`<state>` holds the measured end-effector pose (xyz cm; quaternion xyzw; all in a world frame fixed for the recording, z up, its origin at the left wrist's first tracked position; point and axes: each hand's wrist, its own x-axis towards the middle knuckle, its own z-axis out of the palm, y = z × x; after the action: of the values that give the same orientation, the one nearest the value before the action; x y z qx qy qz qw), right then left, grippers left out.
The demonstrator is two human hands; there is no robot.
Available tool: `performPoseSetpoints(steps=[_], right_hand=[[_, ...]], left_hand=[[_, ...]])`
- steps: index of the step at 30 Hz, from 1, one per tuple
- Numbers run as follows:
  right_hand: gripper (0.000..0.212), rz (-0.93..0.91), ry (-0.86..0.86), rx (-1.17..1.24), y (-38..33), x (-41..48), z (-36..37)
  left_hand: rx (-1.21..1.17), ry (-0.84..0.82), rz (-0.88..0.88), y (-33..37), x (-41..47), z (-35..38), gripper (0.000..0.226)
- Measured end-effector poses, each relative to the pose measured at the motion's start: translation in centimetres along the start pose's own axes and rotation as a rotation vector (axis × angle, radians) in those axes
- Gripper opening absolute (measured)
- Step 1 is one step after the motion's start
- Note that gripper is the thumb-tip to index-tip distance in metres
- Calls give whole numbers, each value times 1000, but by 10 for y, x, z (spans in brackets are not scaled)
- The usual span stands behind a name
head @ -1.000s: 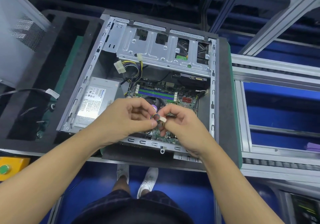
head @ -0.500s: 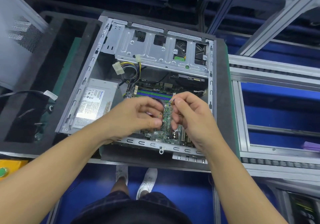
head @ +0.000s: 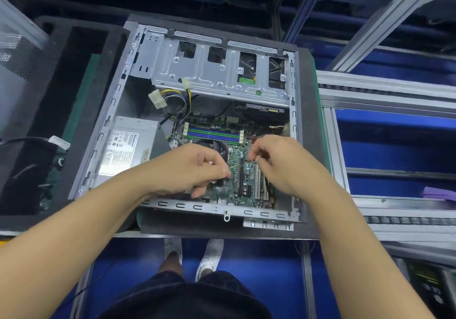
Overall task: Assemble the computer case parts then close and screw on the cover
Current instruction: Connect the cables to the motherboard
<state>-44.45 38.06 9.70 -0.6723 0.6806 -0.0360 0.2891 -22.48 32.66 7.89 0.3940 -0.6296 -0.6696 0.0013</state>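
Observation:
An open metal computer case (head: 116, 111) lies on its side on a black foam pad. Inside it are a green motherboard (head: 246, 190), a grey power supply (head: 128, 146) at the left and a silver drive cage (head: 212, 74) at the back. Both of my hands hover over the motherboard. A thin yellow-green wire (head: 238, 166) stretches between them. My left hand (head: 195, 168) pinches its left end over the CPU fan, which it mostly hides. My right hand (head: 278, 163) pinches the other end. What is at the wire's ends is hidden by my fingers.
White power connectors on yellow and black cables (head: 158, 100) hang loose near the drive cage. The perforated side cover (head: 17, 54) leans at the far left. A black foam tray (head: 56, 111) with a cable lies left of the case. Metal conveyor rails (head: 385, 96) run on the right.
My hands have moved apart and further into the case, from the front edge to over the motherboard. The small part they held together is out of sight; a wire now spans between them.

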Motion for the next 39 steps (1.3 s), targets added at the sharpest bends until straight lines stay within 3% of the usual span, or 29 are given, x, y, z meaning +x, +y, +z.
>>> performPoseSetpoints(steps=[6, 11, 15, 25, 29, 32, 39], right_hand=[[5, 1, -225, -242, -10, 17, 14], [4, -9, -392, -295, -18, 39, 35], [14, -13, -471, -342, -20, 49, 50], [11, 190, -387, -173, -11, 44, 60], [8, 213, -439, -122, -9, 42, 61], [23, 267, -515, -53, -9, 38, 65], [24, 254, -444, -72, -9, 36, 64]], left_hand=[[68, 30, -90, 6, 17, -5, 30], [475, 53, -144, 12, 38, -3, 35], [671, -73, -193, 11, 48, -2, 40], [496, -313, -197, -2, 55, -12, 35], [462, -301, -203, -4, 56, -13, 35], [453, -278, -204, -6, 57, -12, 32], [530, -143, -169, -8, 57, -10, 32]])
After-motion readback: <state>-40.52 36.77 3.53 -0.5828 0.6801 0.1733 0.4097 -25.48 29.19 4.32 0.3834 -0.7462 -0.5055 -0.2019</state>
